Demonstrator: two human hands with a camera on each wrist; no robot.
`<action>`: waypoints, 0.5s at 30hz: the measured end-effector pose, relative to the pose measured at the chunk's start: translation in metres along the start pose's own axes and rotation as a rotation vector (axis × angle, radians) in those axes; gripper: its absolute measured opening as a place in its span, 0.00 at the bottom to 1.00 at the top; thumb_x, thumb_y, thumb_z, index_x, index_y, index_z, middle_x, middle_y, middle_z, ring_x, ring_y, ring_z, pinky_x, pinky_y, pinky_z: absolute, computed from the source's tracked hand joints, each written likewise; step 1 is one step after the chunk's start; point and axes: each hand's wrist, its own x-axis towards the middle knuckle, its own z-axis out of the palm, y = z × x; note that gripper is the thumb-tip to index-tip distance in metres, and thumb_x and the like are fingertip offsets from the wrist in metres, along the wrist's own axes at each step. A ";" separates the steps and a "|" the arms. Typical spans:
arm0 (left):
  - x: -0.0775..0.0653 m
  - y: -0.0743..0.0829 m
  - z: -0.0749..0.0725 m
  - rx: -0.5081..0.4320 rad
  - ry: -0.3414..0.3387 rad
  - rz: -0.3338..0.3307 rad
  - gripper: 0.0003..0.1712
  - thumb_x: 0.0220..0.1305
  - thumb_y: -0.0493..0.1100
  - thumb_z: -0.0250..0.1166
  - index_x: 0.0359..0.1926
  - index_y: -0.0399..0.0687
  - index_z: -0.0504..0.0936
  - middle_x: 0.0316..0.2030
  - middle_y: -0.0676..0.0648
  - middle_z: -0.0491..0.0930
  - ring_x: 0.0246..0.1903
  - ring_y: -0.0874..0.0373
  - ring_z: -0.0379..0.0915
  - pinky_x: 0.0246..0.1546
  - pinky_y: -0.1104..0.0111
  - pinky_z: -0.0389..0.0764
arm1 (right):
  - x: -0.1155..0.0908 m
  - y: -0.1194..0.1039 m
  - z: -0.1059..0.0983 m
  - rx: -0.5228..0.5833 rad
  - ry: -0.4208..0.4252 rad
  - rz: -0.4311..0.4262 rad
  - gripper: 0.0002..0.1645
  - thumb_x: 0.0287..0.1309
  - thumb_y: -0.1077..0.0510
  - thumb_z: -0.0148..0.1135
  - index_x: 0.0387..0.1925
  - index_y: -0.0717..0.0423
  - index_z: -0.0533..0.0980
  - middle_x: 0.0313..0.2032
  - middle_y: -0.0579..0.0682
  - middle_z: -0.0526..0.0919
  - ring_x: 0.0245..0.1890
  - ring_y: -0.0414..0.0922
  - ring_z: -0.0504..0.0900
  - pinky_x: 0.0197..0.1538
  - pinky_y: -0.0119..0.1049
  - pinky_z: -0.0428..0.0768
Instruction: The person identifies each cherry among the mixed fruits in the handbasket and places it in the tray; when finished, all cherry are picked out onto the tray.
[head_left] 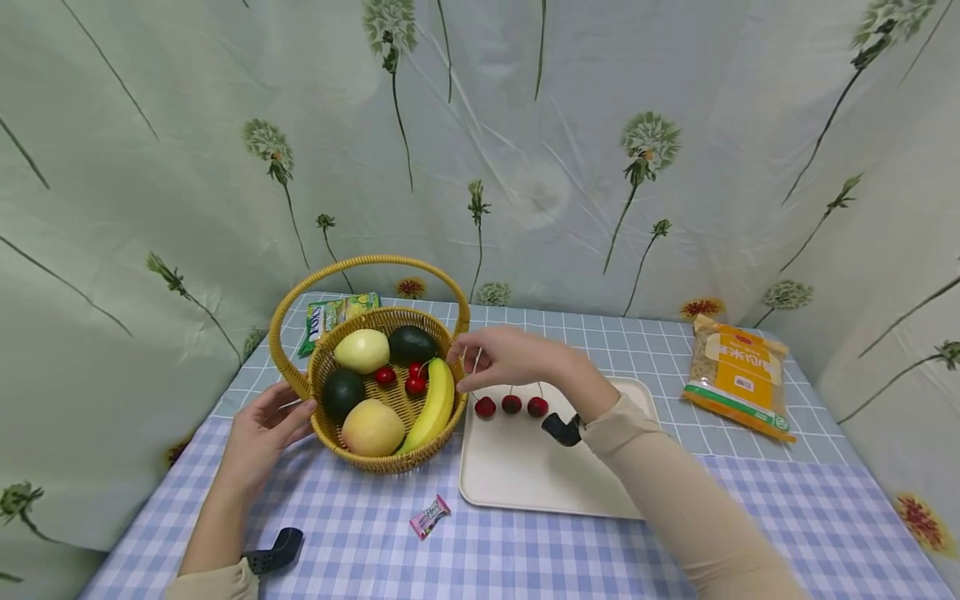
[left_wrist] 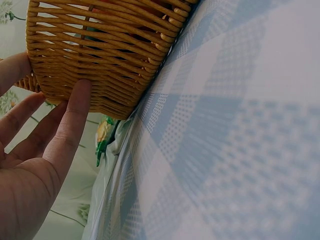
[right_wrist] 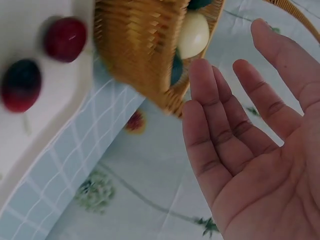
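Observation:
A woven basket with a tall handle stands on the table's left side. In it lie a yellow banana, a peach, a pale green round fruit, two dark green fruits and several red cherries. My left hand is at the basket's left side, fingertips right at the woven wall in the left wrist view. Over the basket's right rim is my right hand, its palm holding nothing in the right wrist view. Below it, three dark cherries sit in a row on a cream tray.
A small pink-wrapped candy lies before the basket. Behind the basket is a green snack bag. A yellow-orange food packet rests at the back right, and a floral curtain hangs behind the table.

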 end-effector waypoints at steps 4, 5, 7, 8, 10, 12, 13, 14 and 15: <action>-0.001 -0.001 -0.001 -0.012 0.000 0.005 0.29 0.75 0.41 0.70 0.71 0.41 0.74 0.50 0.67 0.82 0.48 0.76 0.82 0.43 0.76 0.90 | 0.019 -0.012 0.002 -0.055 -0.028 -0.006 0.24 0.71 0.48 0.72 0.62 0.51 0.79 0.44 0.46 0.87 0.47 0.41 0.86 0.54 0.34 0.86; -0.001 -0.001 -0.001 -0.016 -0.001 0.006 0.28 0.75 0.40 0.70 0.71 0.41 0.74 0.50 0.66 0.82 0.48 0.76 0.82 0.42 0.76 0.90 | 0.023 -0.014 0.003 -0.066 -0.036 -0.006 0.23 0.71 0.48 0.72 0.62 0.50 0.79 0.45 0.46 0.87 0.47 0.41 0.86 0.55 0.34 0.85; 0.000 -0.001 -0.001 -0.020 -0.001 0.005 0.28 0.74 0.40 0.70 0.71 0.41 0.74 0.50 0.66 0.82 0.48 0.76 0.81 0.42 0.76 0.90 | 0.033 -0.018 0.004 -0.081 -0.048 -0.002 0.23 0.72 0.48 0.71 0.63 0.49 0.79 0.46 0.47 0.87 0.48 0.41 0.85 0.56 0.34 0.85; 0.000 -0.002 -0.001 -0.014 0.000 0.004 0.28 0.74 0.40 0.70 0.71 0.41 0.74 0.50 0.66 0.82 0.48 0.76 0.81 0.42 0.76 0.90 | 0.037 -0.020 0.005 -0.084 -0.052 0.001 0.23 0.72 0.48 0.71 0.63 0.49 0.78 0.46 0.47 0.87 0.48 0.42 0.85 0.56 0.34 0.85; 0.000 -0.002 -0.001 0.001 0.001 0.003 0.29 0.75 0.41 0.70 0.71 0.41 0.74 0.50 0.67 0.81 0.48 0.77 0.81 0.43 0.76 0.89 | 0.046 -0.022 0.006 -0.085 -0.059 0.007 0.24 0.73 0.48 0.70 0.64 0.49 0.78 0.47 0.48 0.87 0.48 0.42 0.84 0.54 0.34 0.85; 0.001 -0.001 -0.001 0.003 0.001 0.002 0.29 0.75 0.40 0.70 0.71 0.41 0.73 0.50 0.67 0.81 0.48 0.77 0.81 0.43 0.76 0.89 | 0.055 -0.025 0.008 -0.092 -0.063 0.014 0.25 0.73 0.47 0.70 0.65 0.49 0.77 0.47 0.49 0.87 0.47 0.42 0.84 0.51 0.33 0.84; 0.001 -0.001 -0.001 0.002 0.000 0.002 0.29 0.75 0.41 0.70 0.71 0.40 0.73 0.50 0.67 0.81 0.48 0.77 0.81 0.43 0.76 0.89 | 0.060 -0.026 0.009 -0.096 -0.067 0.021 0.25 0.73 0.47 0.70 0.65 0.49 0.77 0.47 0.49 0.87 0.46 0.42 0.84 0.50 0.33 0.83; 0.001 -0.001 -0.001 -0.005 -0.001 0.004 0.29 0.75 0.40 0.70 0.71 0.40 0.73 0.50 0.67 0.81 0.48 0.77 0.81 0.43 0.76 0.89 | 0.064 -0.027 0.010 -0.104 -0.071 0.027 0.25 0.73 0.47 0.70 0.66 0.49 0.77 0.46 0.50 0.87 0.45 0.42 0.84 0.49 0.32 0.83; 0.001 0.000 0.000 -0.008 -0.003 0.007 0.28 0.75 0.39 0.69 0.71 0.39 0.73 0.50 0.67 0.81 0.48 0.77 0.81 0.43 0.76 0.90 | 0.069 -0.028 0.011 -0.112 -0.079 0.031 0.26 0.74 0.47 0.69 0.66 0.49 0.76 0.46 0.51 0.87 0.44 0.42 0.84 0.48 0.32 0.83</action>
